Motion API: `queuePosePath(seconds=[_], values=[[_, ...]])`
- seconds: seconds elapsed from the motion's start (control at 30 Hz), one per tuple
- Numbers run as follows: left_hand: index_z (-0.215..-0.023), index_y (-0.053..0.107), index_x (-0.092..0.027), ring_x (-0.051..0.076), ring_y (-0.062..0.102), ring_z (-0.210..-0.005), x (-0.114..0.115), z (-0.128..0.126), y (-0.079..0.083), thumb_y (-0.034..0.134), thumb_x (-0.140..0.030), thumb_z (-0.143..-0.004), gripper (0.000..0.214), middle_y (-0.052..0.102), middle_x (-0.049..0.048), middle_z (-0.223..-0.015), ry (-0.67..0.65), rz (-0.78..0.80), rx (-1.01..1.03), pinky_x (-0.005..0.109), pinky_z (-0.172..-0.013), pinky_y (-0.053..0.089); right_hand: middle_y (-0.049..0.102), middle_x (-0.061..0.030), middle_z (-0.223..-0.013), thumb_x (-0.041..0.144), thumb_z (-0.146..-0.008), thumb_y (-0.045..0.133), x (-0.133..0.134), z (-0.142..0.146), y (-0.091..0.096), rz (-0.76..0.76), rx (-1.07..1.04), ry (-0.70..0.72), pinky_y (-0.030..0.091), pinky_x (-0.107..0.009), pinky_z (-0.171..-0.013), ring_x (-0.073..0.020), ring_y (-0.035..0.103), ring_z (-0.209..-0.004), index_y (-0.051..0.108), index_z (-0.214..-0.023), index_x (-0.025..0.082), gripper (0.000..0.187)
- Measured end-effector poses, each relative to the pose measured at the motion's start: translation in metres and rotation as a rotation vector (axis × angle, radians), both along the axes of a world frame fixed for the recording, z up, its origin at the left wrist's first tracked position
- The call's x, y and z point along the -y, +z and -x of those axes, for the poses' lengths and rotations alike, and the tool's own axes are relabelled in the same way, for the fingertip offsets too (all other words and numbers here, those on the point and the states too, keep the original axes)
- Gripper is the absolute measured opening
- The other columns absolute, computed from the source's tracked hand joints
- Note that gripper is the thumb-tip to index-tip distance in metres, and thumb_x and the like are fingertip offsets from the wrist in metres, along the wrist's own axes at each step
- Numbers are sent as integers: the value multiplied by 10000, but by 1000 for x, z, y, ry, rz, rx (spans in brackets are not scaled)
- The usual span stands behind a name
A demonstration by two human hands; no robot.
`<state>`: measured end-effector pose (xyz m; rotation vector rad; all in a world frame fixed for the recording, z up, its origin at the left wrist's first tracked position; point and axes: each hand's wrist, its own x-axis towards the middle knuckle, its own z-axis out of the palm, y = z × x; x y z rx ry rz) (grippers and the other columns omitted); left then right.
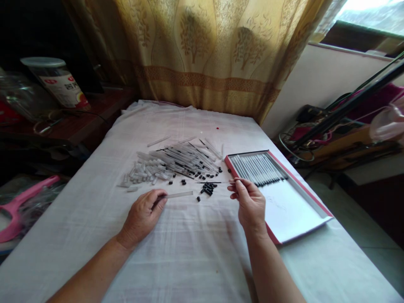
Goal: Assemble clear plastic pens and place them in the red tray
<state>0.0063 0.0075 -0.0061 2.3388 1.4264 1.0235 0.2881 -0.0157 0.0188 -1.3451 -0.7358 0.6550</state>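
My left hand point(145, 212) is closed on one end of a translucent pen barrel point(179, 195), which points right. In my right hand point(248, 198) a thin pen refill point(212, 182) is pinched, its dark tip pointing left above the black plugs. The two parts are apart. Small black end plugs point(207, 188) lie between my hands. Behind them is a heap of clear barrels and refills point(181, 155), with a pile of clear pen caps point(143, 170) at its left.
A shallow red-edged box point(303, 191) at the right holds a row of pens point(257, 168) with black ends. A white cloth point(189, 261) covers the table. Jars point(59, 84) stand on a dark cabinet at the left, and a patterned curtain point(202, 54) hangs behind.
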Motion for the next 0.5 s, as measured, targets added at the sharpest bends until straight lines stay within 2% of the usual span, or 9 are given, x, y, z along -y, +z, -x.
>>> queuePosePath(seconds=[0.17, 0.5], values=[[-964, 650, -221, 196, 699, -809, 0, 0, 1, 460, -401, -921, 265, 742, 38, -893, 19, 55, 13, 284, -730, 549, 736, -61, -794, 397, -737, 734, 11, 7, 8, -31, -105, 45, 460, -224, -466, -140, 648, -599, 692, -828, 170, 249], [-963, 644, -227, 193, 694, -800, 0, 0, 3, 459, -408, -919, 263, 739, 35, -888, 19, 78, 14, 290, -737, 551, 732, -72, -802, 394, -733, 737, 14, 2, 4, -2, -105, 51, 457, -221, -465, -144, 646, -611, 693, -836, 163, 257]])
